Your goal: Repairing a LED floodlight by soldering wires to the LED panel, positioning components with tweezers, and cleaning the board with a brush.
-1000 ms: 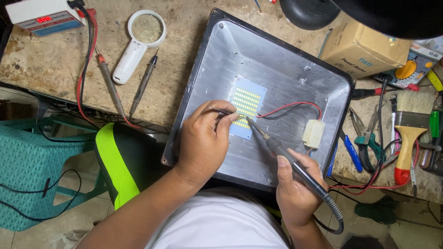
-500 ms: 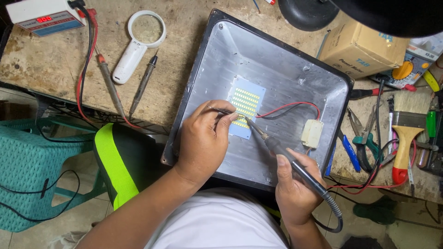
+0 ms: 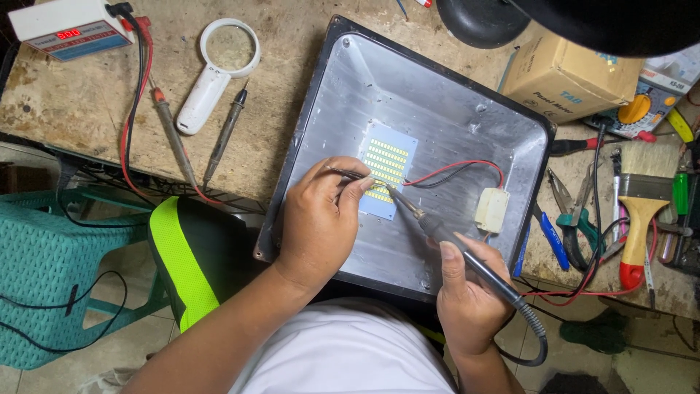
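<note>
One metal floodlight housing (image 3: 452, 95) lies on the bench (image 3: 65, 109) at the centre of the frame, and inside it sits one small LED board (image 3: 391, 162) with rows of yellow chips, one white connector block (image 3: 493, 209) to the board's right, and two wires, one red and one black (image 3: 456, 169), running between them. The board lies just above and right of the left hand (image 3: 319, 219), touching distance from its fingertips. That hand is pinched closed on one pair of tweezers (image 3: 350, 175), whose tips reach the board's lower edge. The right hand (image 3: 470, 292), lower right of the frame, is clenched round the black handle of one soldering iron (image 3: 445, 233), whose tip meets the board at the same spot as the tweezers. In the upper left of the frame lie one white magnifying glass (image 3: 208, 87), two test probes (image 3: 226, 135) on red and black leads, and one white meter box with a red display (image 3: 69, 25). At the right edge are one cardboard box (image 3: 569, 69), one paintbrush with an orange handle (image 3: 642, 211) and pliers with green grips (image 3: 580, 226). One teal plastic stool (image 3: 51, 270) stands at lower left.
</note>
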